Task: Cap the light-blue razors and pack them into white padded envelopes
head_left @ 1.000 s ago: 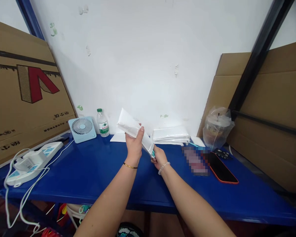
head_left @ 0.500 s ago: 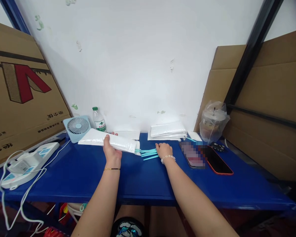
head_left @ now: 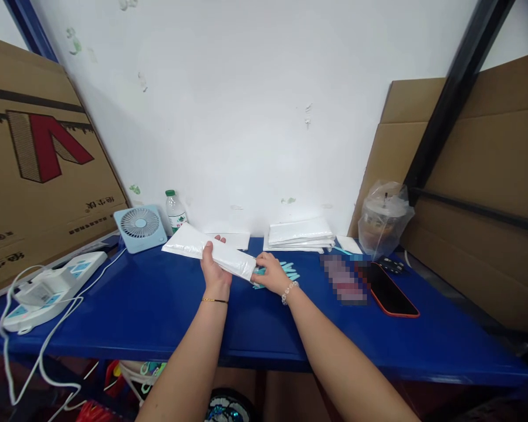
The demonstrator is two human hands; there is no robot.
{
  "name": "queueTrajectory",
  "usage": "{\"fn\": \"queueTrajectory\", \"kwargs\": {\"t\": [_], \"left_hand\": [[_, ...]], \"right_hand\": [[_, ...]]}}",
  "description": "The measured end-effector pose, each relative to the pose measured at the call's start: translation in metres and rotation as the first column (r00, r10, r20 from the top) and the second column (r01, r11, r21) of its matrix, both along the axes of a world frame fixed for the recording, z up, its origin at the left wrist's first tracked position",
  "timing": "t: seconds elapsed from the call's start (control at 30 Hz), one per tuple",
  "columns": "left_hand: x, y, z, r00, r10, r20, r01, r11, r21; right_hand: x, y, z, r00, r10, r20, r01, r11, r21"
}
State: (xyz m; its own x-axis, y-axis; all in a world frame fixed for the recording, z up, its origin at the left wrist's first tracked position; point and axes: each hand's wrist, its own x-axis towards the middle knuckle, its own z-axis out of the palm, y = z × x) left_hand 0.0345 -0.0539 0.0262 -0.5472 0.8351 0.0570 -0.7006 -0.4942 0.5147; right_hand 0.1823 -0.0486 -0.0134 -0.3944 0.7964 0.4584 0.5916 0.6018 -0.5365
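Observation:
My left hand grips a stack of white padded envelopes around its middle, held flat and low over the blue table. My right hand is closed at the stack's right end, its fingers pinched on teal strips that also lie loose on the table beside it. A gold bangle sits on my left wrist and a bead bracelet on my right.
More white envelopes are piled against the wall. A small fan and water bottle stand back left, a power strip with cables far left. Two phones and a bagged drink cup sit right. Cardboard flanks both sides.
The envelope stack went from tilted upright to flat and low over the table. My right hand let the teal strips down, then came back left to the stack's end.

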Motion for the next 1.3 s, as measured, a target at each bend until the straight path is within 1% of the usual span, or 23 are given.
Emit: {"fn": "queueTrajectory", "kwargs": {"t": [0.1, 0.17, 0.27, 0.33, 0.4, 0.47, 0.53, 0.6, 0.7, 0.8, 0.87, 0.9, 0.93, 1.0, 1.03, 1.07, 1.1, 1.13, 1.17, 1.2, 1.23, 1.27, 1.3], "left_hand": [[0.005, 0.000, 0.002, 1.000, -0.007, 0.002, 0.007, 1.000, 0.028], [0.007, 0.000, 0.002, 1.000, 0.002, 0.004, -0.002, 1.000, 0.031], [0.007, 0.000, 0.000, 1.000, 0.018, 0.007, -0.019, 0.999, 0.030], [0.005, 0.000, 0.000, 1.000, 0.025, 0.005, -0.025, 0.999, 0.022], [-0.001, 0.000, 0.000, 0.999, 0.050, -0.002, -0.050, 0.999, -0.002], [-0.012, 0.000, 0.001, 0.996, 0.089, -0.004, -0.089, 0.996, -0.029], [-0.028, -0.001, 0.002, 0.993, 0.118, -0.002, -0.118, 0.992, -0.047], [-0.048, -0.001, 0.001, 0.991, 0.132, -0.017, -0.133, 0.989, -0.060], [-0.080, -0.002, -0.007, 0.974, 0.221, -0.056, -0.227, 0.963, -0.147], [-0.107, -0.006, -0.019, 0.920, 0.341, -0.194, -0.386, 0.873, -0.297], [-0.120, -0.013, -0.027, 0.880, 0.387, -0.275, -0.464, 0.823, -0.328], [-0.124, -0.018, -0.030, 0.839, 0.427, -0.337, -0.530, 0.779, -0.334], [-0.126, -0.024, -0.031, 0.775, 0.478, -0.415, -0.616, 0.718, -0.325], [-0.123, -0.036, -0.032, 0.577, 0.546, -0.607, -0.787, 0.569, -0.237], [-0.116, -0.040, -0.031, 0.463, 0.555, -0.691, -0.837, 0.531, -0.135], [-0.107, -0.043, -0.029, 0.389, 0.521, -0.760, -0.814, 0.581, -0.018], [-0.094, -0.043, -0.028, 0.384, 0.453, -0.804, -0.717, 0.695, 0.049], [-0.079, -0.042, -0.027, 0.417, 0.336, -0.845, -0.551, 0.832, 0.059], [-0.061, -0.038, -0.026, 0.442, 0.196, -0.875, -0.358, 0.933, 0.028], [-0.043, -0.034, -0.027, 0.413, 0.070, -0.908, -0.179, 0.984, -0.006], [-0.025, -0.029, -0.029, 0.319, -0.028, -0.947, -0.041, 0.998, -0.043], [-0.008, -0.025, -0.032, 0.160, -0.086, -0.983, 0.056, 0.995, -0.078], [0.007, -0.022, -0.036, -0.036, -0.119, -0.992, 0.117, 0.986, -0.123]], "right_hand": [[0.002, 0.001, -0.002, 1.000, 0.009, 0.020, -0.009, 1.000, 0.028], [0.002, 0.001, -0.003, 0.998, 0.051, 0.028, -0.052, 0.998, 0.027], [-0.003, 0.002, -0.006, 0.990, 0.142, -0.016, -0.142, 0.989, -0.027], [-0.005, 0.002, -0.007, 0.987, 0.153, -0.059, -0.156, 0.986, -0.060], [-0.003, 0.002, -0.005, 0.991, 0.114, -0.075, -0.120, 0.990, -0.078], [0.005, 0.003, -0.001, 0.998, 0.064, -0.024, -0.066, 0.995, -0.077], [0.018, 0.004, 0.005, 0.995, 0.002, 0.103, 0.004, 0.998, -0.063], [0.031, 0.005, 0.011, 0.965, -0.078, 0.251, 0.095, 0.994, -0.056], [0.047, 0.008, 0.015, 0.924, -0.147, 0.352, 0.185, 0.980, -0.075], [0.057, 0.011, 0.016, 0.923, -0.155, 0.352, 0.201, 0.974, -0.100], [0.067, 0.014, 0.017, 0.932, -0.164, 0.324, 0.209, 0.972, -0.109], [0.074, 0.016, 0.018, 0.937, -0.180, 0.298, 0.221, 0.969, -0.110], [0.081, 0.019, 0.019, 0.941, -0.207, 0.269, 0.244, 0.964, -0.109], [0.099, 0.023, 0.020, 0.932, -0.277, 0.234, 0.312, 0.942, -0.125], [0.107, 0.025, 0.019, 0.921, -0.306, 0.242, 0.347, 0.927, -0.145], [0.115, 0.026, 0.017, 0.910, -0.317, 0.267, 0.369, 0.913, -0.176], [0.121, 0.026, 0.014, 0.901, -0.318, 0.294, 0.385, 0.900, -0.206], [0.126, 0.026, 0.011, 0.895, -0.310, 0.321, 0.394, 0.888, -0.239], [0.128, 0.025, 0.008, 0.890, -0.297, 0.346, 0.398, 0.877, -0.268], [0.129, 0.024, 0.005, 0.886, -0.284, 0.366, 0.400, 0.869, -0.293], [0.127, 0.023, 0.002, 0.884, -0.269, 0.382, 0.399, 0.861, -0.315], [0.125, 0.022, 0.000, 0.884, -0.252, 0.393, 0.393, 0.857, -0.334], [0.121, 0.021, -0.001, 0.887, -0.234, 0.399, 0.383, 0.855, -0.349]]}}
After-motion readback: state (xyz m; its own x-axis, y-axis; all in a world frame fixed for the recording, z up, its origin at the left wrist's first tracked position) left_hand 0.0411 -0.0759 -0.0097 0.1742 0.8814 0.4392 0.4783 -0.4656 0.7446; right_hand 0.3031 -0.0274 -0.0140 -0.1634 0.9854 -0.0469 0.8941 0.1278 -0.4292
